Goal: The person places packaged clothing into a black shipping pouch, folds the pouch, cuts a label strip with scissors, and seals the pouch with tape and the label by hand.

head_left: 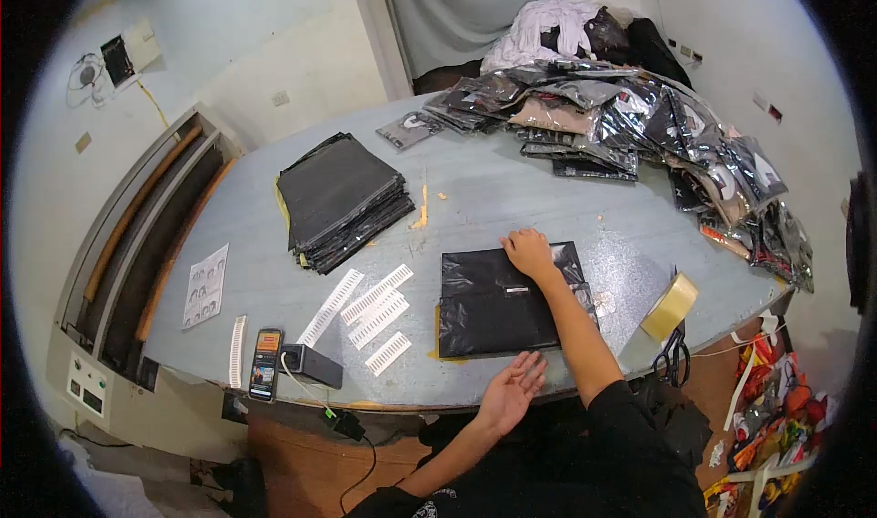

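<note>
A black plastic package [484,312] lies flat near the table's front edge, a small white label at its middle. My right hand [528,253] rests on the package's upper edge, its fingers curled; whether anything is in them is hidden. Palm up, my left hand [513,392] is just in front of the package's lower edge, fingers apart and holding nothing. Strips of white labels [377,306] lie to the left of the package. A roll of yellowish tape [670,307] and black-handled scissors [673,358] are to its right.
A stack of black bags [343,198] stands at the back left. Filled clear packages [639,116] are heaped along the back and right. A phone [265,364], a black box [312,366] and a printed sheet [206,287] lie at the front left. A cable hangs over the edge.
</note>
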